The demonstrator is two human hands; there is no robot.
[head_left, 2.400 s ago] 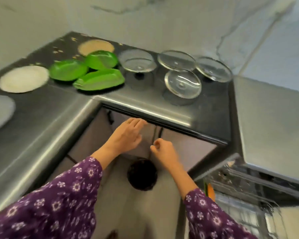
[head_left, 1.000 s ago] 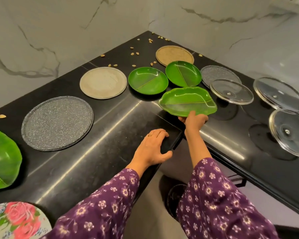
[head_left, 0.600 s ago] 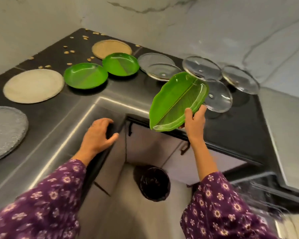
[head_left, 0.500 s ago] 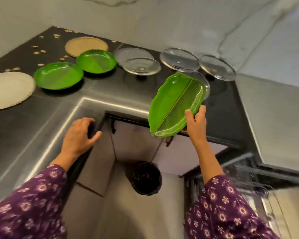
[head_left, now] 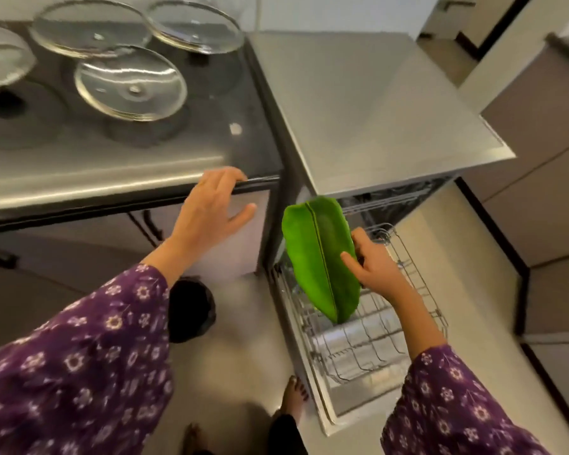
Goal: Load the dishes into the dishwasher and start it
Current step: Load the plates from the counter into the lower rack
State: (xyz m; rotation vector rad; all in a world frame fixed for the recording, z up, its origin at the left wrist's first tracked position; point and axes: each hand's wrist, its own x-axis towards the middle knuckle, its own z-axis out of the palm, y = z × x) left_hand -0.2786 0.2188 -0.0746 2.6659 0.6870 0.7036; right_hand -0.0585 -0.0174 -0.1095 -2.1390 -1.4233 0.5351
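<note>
The right hand gripped the leaf-shaped green plate by its right edge, held upright over the pulled-out dishwasher rack, with open wire rows below. The left hand rested with relaxed fingers on the desk edge.

A green leaf-shaped plate with a raised middle rib stands on edge, tilted. The right hand grips it over the left side of the open steel dishwasher's pulled-out wire rack. Clear glass lids lie near the tabletop's right edge.
</note>
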